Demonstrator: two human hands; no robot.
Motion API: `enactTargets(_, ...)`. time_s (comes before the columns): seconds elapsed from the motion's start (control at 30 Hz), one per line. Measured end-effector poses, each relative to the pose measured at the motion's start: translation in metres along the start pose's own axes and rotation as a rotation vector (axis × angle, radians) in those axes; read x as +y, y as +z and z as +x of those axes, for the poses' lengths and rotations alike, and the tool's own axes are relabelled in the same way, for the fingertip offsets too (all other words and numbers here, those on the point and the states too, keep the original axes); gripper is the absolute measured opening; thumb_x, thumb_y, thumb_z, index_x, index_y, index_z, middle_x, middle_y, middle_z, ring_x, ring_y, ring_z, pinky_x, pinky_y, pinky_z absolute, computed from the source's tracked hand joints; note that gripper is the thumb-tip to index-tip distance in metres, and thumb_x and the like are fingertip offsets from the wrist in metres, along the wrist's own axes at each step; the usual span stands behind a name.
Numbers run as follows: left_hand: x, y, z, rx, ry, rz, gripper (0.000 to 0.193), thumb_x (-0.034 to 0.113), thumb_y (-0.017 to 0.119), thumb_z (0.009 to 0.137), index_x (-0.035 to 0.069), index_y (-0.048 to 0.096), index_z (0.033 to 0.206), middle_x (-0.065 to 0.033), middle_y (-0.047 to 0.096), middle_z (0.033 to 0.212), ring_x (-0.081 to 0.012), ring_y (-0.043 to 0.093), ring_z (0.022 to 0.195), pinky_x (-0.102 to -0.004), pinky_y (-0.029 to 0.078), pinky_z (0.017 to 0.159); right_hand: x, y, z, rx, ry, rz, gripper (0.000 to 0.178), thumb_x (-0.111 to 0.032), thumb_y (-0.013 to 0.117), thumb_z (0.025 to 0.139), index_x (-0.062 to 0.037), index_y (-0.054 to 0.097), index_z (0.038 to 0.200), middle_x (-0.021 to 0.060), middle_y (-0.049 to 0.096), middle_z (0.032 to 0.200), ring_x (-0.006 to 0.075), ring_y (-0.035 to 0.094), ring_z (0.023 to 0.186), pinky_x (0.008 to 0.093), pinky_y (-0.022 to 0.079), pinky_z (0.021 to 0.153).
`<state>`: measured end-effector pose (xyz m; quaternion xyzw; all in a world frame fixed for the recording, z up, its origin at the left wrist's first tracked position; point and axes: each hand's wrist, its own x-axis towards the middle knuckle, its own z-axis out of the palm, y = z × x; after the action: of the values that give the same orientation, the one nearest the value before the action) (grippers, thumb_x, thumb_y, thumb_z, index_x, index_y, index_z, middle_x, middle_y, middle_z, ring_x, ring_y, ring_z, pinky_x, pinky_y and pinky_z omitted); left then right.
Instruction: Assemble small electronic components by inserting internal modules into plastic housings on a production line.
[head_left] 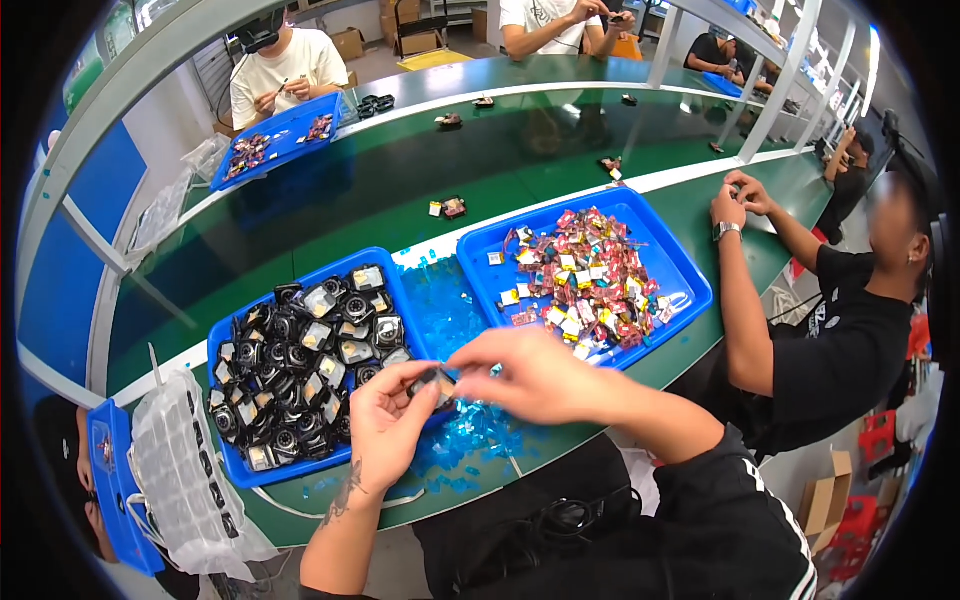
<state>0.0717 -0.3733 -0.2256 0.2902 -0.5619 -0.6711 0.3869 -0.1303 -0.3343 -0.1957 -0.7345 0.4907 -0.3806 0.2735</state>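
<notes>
My left hand is closed, with a small black watch case pinched between thumb and fingers. Just to its right, my right hand reaches over with bent fingers at the case's edge. Its fingertips are drawn together, and a tiny shiny bluish bit shows by them; whether they grip it is unclear. To the left, a blue tray is heaped with similar black watch cases. Bits of blue film lie scattered on the table beneath my hands.
A second blue tray holds small red, yellow and white electronic parts. Beyond runs a green conveyor belt carrying a few parts. Clear plastic compartment trays stand at the left. A co-worker sits at right; others work across the belt.
</notes>
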Motion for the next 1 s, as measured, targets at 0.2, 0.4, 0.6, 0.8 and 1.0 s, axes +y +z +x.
enactTargets(0.2,0.001,0.0,0.003,0.109,-0.125,-0.346,0.016,-0.001,0.06,0.09,-0.002,0.051,0.104,-0.0106,0.065,0.093,-0.021,0.068,0.086,-0.0364,0.057,0.086,0.068,-0.072,-0.03,0.265,0.336,-0.694,0.013,-0.008,0.071,0.08,-0.0018,0.066,0.09,0.0113,0.068,0.08,0.0211,0.066,0.069,0.031,0.051,0.061)
enactTargets(0.4,0.0,-0.004,0.003,0.085,-0.174,-0.36,0.025,0.001,0.059,0.092,0.0,0.048,0.114,-0.0101,0.063,0.096,-0.0211,0.067,0.087,-0.0361,0.057,0.083,0.067,-0.084,-0.034,0.402,0.346,-0.196,0.007,-0.007,0.067,0.086,-0.0013,0.063,0.085,0.0036,0.065,0.072,0.0089,0.059,0.063,0.0226,0.047,0.058)
enactTargets(0.6,0.006,-0.001,-0.003,0.073,-0.1,-0.321,0.038,0.006,0.057,0.095,0.003,0.044,0.13,-0.0094,0.062,0.1,-0.019,0.066,0.089,-0.0319,0.054,0.083,0.063,-0.098,-0.04,0.469,0.297,0.236,0.008,-0.009,0.061,0.092,-0.0048,0.055,0.089,0.0018,0.062,0.081,0.0054,0.056,0.067,0.0188,0.045,0.061)
enactTargets(0.8,-0.003,0.002,-0.003,0.051,0.135,0.197,0.025,0.007,0.067,0.087,0.007,0.068,0.111,-0.006,0.053,0.107,-0.0141,0.056,0.097,-0.0275,0.049,0.082,0.019,-0.052,-0.036,0.358,0.296,0.596,0.01,-0.006,0.066,0.087,-0.0023,0.057,0.087,0.0039,0.064,0.076,0.0068,0.057,0.064,0.0199,0.045,0.059)
enactTargets(1.0,-0.002,0.012,-0.003,-0.1,0.286,0.381,0.022,0.013,0.082,0.072,0.006,0.074,0.091,-0.0066,0.056,0.095,-0.0169,0.057,0.09,-0.0302,0.047,0.079,-0.002,0.004,-0.021,0.187,0.281,0.625,0.01,-0.005,0.067,0.087,-0.0006,0.058,0.09,0.0039,0.063,0.078,0.0068,0.059,0.067,0.0191,0.045,0.058)
